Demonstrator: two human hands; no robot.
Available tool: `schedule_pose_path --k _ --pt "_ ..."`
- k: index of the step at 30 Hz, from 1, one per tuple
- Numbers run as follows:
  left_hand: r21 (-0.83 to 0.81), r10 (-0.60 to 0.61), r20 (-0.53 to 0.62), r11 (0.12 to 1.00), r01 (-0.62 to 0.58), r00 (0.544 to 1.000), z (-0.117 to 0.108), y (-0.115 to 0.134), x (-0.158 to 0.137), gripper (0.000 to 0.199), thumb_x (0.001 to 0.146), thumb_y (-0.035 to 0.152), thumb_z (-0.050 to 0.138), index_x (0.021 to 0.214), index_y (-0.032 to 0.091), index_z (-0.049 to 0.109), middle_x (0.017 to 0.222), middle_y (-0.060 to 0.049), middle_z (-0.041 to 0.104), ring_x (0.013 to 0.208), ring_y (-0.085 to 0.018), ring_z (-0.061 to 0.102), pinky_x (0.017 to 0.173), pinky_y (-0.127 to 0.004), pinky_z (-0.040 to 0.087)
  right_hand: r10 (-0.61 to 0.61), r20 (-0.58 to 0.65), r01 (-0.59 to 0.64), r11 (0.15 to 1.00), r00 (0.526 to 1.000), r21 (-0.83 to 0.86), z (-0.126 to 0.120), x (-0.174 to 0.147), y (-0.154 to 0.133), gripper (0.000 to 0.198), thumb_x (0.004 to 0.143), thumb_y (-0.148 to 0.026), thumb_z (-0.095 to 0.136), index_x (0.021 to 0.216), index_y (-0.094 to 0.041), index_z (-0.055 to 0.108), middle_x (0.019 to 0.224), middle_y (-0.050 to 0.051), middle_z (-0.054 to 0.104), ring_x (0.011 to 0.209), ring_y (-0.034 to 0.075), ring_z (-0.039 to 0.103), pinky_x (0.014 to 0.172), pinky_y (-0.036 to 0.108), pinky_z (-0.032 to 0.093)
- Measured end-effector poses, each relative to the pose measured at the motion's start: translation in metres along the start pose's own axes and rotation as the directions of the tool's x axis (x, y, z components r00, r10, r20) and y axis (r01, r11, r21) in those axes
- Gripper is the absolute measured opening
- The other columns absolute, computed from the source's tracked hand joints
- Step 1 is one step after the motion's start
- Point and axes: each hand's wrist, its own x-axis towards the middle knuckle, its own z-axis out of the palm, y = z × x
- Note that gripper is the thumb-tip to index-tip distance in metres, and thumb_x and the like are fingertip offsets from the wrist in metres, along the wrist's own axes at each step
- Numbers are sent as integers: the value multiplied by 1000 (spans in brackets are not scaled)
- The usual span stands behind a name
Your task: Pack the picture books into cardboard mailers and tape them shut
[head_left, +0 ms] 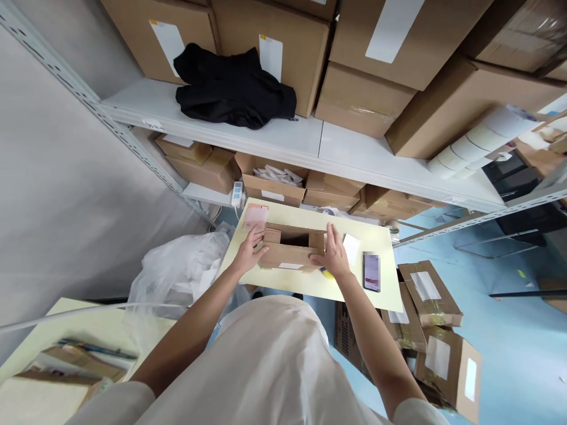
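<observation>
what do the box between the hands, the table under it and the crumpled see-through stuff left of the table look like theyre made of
Box: likely cardboard, matte brown, judging by its folded flaps.
Table: smooth, pale-yellow top; perhaps laminate or painted board, the look leaves it open.
Crumpled see-through stuff: seemingly thin plastic film, from its creases and translucency.

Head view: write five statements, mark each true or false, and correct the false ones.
The left hand and the right hand touch the small box. True.
The small box's top is fully closed. False: it shows a dark opening.
The phone lies left of the small box. False: the phone lies right of it.
A black garment rests on the shelf. True.
Cardboard boxes are piled right of the table. True.
</observation>
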Motion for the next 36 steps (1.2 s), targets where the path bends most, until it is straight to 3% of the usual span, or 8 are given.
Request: schedule_pose_path --k 4,7,11,15,19,26,31,36 --pt "330 87 51 939 -99 995 -2 14 0 81 88 24 49 153 21 1 159 -22 6 141 -31 32 107 -49 38 -88 144 83 996 986 42 10 -9 9 44 89 -37 55 131 -24 53 139 13 48 123 28 52 95 43 49" --pt "657 148 200 713 -245 968 5 34 -4 60 90 23 43 149 17 30 159 -16 12 147 -35 11 113 -62 15 3 105 -9 999 994 49 24 -20 6 41 92 -39 46 131 -27 53 149 11 39 125 29 51 85 41 54" --pt "784 151 316 514 -348 937 22 51 -11 77 87 52 48 149 11 27 156 -18 22 146 -37 14 111 -68 -1 46 76 -54 993 996 106 38 -28 5 46 89 -45 48 132 -27 53 149 11 40 128 29 49 87 41 53" --pt "798 147 325 488 -354 934 29 46 -11 89 85 64 44 151 10 21 156 -18 21 145 -35 17 113 -65 0 243 60 -250 950 968 185 38 -32 31 48 92 -43 36 130 -19 52 141 14 48 132 27 43 98 41 44" --pt "800 134 317 493 -341 939 28 40 -7 80 88 58 45 151 14 24 156 -16 24 145 -33 19 115 -59 7 587 199 -607 792 785 62 43 -33 57 45 89 -44 38 110 -11 62 111 21 64 113 31 57 90 42 46" --pt "786 138 308 521 -334 941 27 39 -6 67 92 47 41 150 14 27 156 -14 27 145 -30 21 116 -55 13 670 258 -692 721 696 -7 61 -17 60 32 77 -41 56 90 -12 62 86 21 66 93 33 63 79 42 46" --pt "749 170 330 552 -367 929 26 36 -7 65 91 45 44 149 17 31 154 -12 32 144 -29 24 116 -55 15 618 107 -626 763 779 161 -11 -19 72 27 85 -40 34 79 -21 52 71 5 59 69 20 56 60 29 42" --pt "726 208 339 562 -396 917 25 35 -7 65 91 45 44 148 16 33 154 -12 32 144 -29 23 116 -53 18 343 -44 -245 748 938 616 -70 5 32 44 82 -57 44 57 -23 32 51 -4 34 50 11 30 47 25 28"
